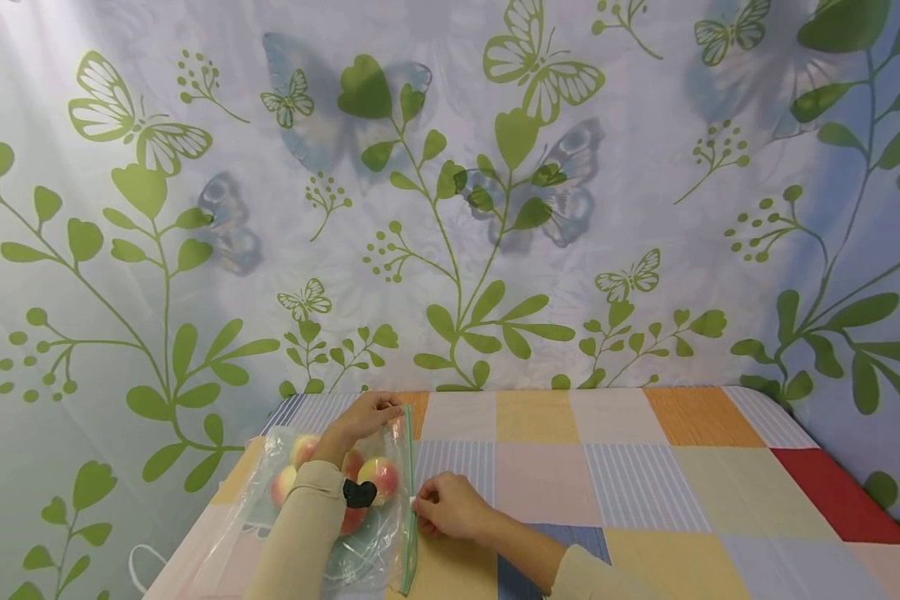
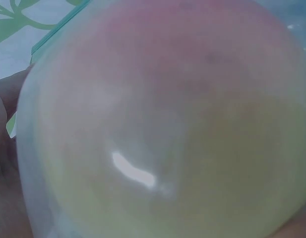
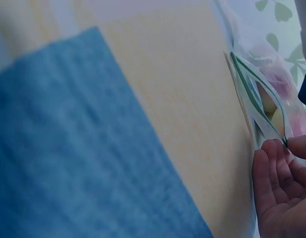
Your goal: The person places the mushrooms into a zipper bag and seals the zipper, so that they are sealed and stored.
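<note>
A clear zip bag (image 1: 378,533) with a green zip edge (image 1: 408,442) lies on the table, holding several red-and-yellow peaches (image 1: 378,478). At the far end of the zip, my left hand (image 1: 366,417) pinches the bag's edge, its forearm crossing over the bag. My right hand (image 1: 453,507) pinches the zip partway along, at a small white slider (image 1: 413,502). Between that pinch and the near end, the green strips (image 3: 252,96) stand apart in the right wrist view. One peach (image 2: 167,114), seen through plastic, fills most of the left wrist view.
A patchwork cloth (image 1: 540,483) covers the table. Behind it hangs a curtain (image 1: 450,208) printed with leaves and butterflies. A white cord (image 1: 138,558) loops at the table's left edge. My left wrist wears a black band (image 1: 358,493).
</note>
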`<control>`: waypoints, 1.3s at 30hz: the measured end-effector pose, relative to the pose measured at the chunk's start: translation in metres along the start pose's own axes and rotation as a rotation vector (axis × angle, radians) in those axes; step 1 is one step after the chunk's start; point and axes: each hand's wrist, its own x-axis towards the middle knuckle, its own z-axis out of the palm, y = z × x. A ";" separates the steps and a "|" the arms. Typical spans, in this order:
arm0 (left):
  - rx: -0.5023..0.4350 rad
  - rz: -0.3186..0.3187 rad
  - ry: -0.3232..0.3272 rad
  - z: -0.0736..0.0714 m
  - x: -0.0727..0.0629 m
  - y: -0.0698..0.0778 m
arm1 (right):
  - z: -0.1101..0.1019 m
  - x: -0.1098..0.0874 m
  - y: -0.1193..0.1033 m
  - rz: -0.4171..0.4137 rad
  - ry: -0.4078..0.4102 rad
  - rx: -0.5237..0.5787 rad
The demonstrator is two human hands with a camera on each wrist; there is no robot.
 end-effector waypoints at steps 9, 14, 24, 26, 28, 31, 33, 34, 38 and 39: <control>-0.006 0.009 -0.008 -0.001 0.002 0.000 | 0.002 -0.008 -0.004 0.011 -0.002 0.028; -0.009 0.020 -0.012 -0.001 0.001 0.001 | 0.003 -0.013 -0.007 0.028 -0.014 0.032; -0.018 0.054 -0.012 -0.001 -0.001 0.001 | 0.006 -0.018 -0.009 0.063 -0.027 0.084; -0.021 0.058 -0.008 -0.001 -0.001 0.001 | 0.007 -0.019 -0.009 0.064 -0.028 0.087; -0.015 0.065 -0.004 0.000 -0.001 0.000 | 0.008 -0.020 -0.009 0.070 -0.029 0.089; -0.011 0.058 -0.002 0.000 -0.001 0.001 | 0.010 -0.023 -0.010 0.081 -0.027 0.091; -0.002 0.046 -0.006 -0.001 -0.001 0.002 | 0.011 -0.024 -0.010 0.089 -0.023 0.093; 0.001 0.038 -0.010 -0.002 -0.002 0.004 | 0.012 -0.025 -0.010 0.092 -0.023 0.094; 0.028 0.027 -0.026 -0.003 -0.001 0.007 | 0.012 -0.028 -0.011 0.114 -0.034 0.096; 0.037 0.024 -0.029 -0.004 -0.001 0.008 | 0.013 -0.029 -0.012 0.120 -0.039 0.092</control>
